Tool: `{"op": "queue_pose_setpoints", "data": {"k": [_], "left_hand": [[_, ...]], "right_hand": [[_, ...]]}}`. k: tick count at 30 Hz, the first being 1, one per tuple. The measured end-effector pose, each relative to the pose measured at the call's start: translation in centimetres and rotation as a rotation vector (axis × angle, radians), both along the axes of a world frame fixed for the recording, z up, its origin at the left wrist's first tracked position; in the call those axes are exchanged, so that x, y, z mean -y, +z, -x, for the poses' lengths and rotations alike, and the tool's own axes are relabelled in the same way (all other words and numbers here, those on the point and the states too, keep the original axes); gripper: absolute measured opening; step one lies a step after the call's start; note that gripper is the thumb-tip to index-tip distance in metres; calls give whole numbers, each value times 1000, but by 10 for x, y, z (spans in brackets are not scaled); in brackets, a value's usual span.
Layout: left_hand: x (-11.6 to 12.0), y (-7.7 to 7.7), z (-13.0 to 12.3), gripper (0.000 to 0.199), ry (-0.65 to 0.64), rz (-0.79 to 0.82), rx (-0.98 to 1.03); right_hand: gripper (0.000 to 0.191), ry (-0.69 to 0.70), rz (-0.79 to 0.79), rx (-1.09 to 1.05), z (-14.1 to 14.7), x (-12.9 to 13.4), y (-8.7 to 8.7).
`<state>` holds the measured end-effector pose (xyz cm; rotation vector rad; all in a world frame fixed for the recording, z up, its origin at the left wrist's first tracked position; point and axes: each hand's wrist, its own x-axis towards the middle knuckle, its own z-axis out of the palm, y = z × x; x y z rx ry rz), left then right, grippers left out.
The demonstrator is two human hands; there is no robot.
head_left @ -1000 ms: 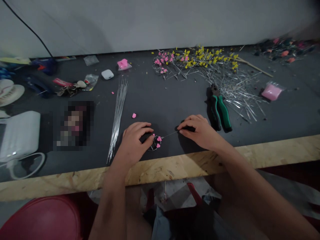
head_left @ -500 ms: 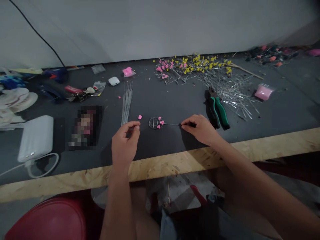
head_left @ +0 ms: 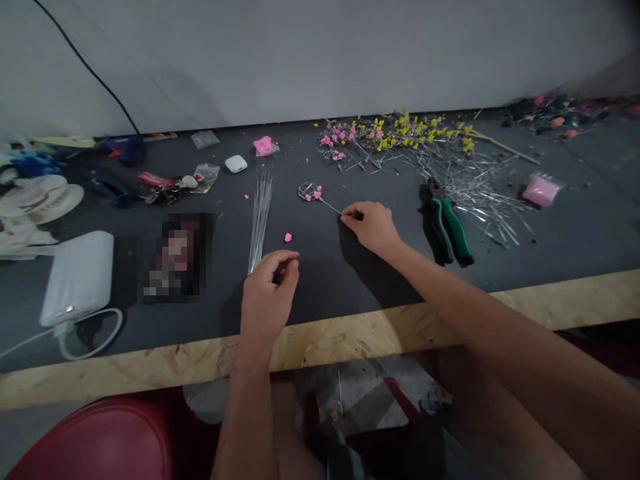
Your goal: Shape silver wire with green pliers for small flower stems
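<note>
My right hand (head_left: 371, 227) pinches the end of a thin wire stem. At the stem's other end, a wire loop piece (head_left: 311, 193) with small pink bits points up and left. My left hand (head_left: 270, 287) is near the table edge, thumb and forefinger curled close together; whether anything tiny is between them I cannot make out. Just above its fingertips lies a small pink lump (head_left: 288, 237). A bundle of straight wires (head_left: 261, 217) lies beside the left hand, its lower end partly behind the hand.
Green-handled pliers (head_left: 453, 230) lie right of my right hand, beside loose wires (head_left: 480, 200). Yellow-tipped stems (head_left: 405, 133) lie at the back, a pink packet (head_left: 543, 190) at right. On the left are a white power bank (head_left: 80, 277), keys (head_left: 170, 190) and a white case (head_left: 236, 164).
My right hand has moved up and left with the wire piece, which now tilts and sits farther back on the table. My left hand has shifted slightly right and down in the view.
</note>
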<state>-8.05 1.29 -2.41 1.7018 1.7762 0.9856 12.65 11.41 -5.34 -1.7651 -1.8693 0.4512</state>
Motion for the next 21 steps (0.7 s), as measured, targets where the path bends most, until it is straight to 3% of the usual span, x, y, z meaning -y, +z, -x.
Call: {"op": "queue_pose_setpoints", "data": {"k": [11,21], "left_hand": [[-6,-7,-12,17,-196,80,-60],[-9,-9,-14,16,-226,117,-117]], "right_hand": [[16,-142,-64,-7,52,-91,-12],[18,-233,-133,102,76,-141,-11]]}}
